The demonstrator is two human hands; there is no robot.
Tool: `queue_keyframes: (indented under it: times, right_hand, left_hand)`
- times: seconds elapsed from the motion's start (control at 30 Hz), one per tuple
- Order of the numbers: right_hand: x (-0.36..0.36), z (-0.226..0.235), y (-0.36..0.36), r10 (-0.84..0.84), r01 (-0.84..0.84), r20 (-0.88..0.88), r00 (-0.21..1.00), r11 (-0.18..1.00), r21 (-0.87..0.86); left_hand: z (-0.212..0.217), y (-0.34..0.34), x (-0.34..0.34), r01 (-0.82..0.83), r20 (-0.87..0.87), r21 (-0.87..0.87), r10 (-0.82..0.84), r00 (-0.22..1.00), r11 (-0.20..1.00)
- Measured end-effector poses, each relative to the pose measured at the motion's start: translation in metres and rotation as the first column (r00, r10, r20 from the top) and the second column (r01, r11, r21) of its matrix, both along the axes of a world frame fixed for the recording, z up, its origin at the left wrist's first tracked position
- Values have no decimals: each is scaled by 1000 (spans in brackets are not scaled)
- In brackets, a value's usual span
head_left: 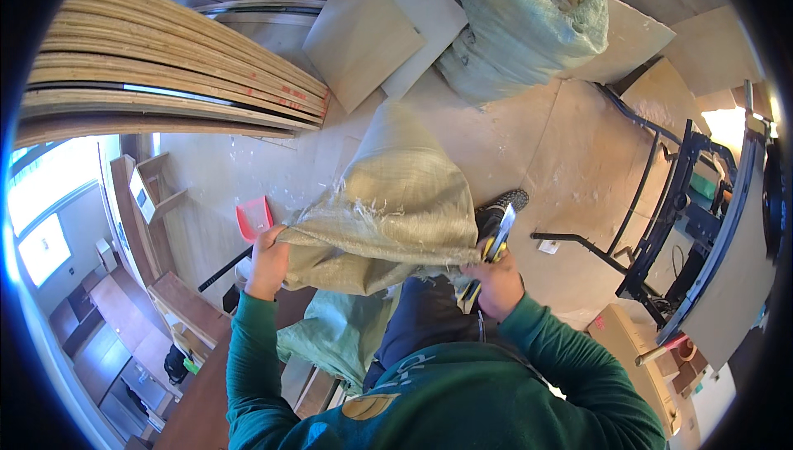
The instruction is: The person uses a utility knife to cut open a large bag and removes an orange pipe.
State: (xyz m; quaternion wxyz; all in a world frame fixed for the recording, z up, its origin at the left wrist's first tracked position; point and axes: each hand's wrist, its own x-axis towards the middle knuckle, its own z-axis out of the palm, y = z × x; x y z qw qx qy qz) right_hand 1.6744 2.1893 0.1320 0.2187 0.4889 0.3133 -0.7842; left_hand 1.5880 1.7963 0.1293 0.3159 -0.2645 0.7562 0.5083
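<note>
A tan woven sack (405, 177) hangs spread between my two hands, its frayed edge toward me and its narrow end reaching away over the floor. My left hand (268, 264) is closed on the sack's left corner. At the opposite corner, my right hand (498, 285) is closed round a yellow and black utility knife (496, 247), whose blade points away from me. That hand also meets the sack's edge; whether its fingers pinch the cloth is hidden. Below the tan sack, a pale green woven sack (334, 330) lies crumpled near my legs.
Stacked plywood boards (182, 61) stand at the far left. A filled white woven sack (529, 28) sits at the back beside loose panels (363, 37). A red dustpan (254, 219) lies left of my hand. To the right stands a black metal frame (661, 219).
</note>
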Motion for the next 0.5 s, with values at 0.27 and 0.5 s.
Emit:
queue_keyframes:
  times: [0.27,0.5]
  right_hand:
    - [-71,-51,-4,130,-87,-197,972,973,212]
    - [-131,-90,-20,259,-155,-217,941,902,403]
  left_hand:
    - [-12,11,22,-527,-5,179,536,844,831]
    - [-62,-9,54,-115,-201,20,116,973,993]
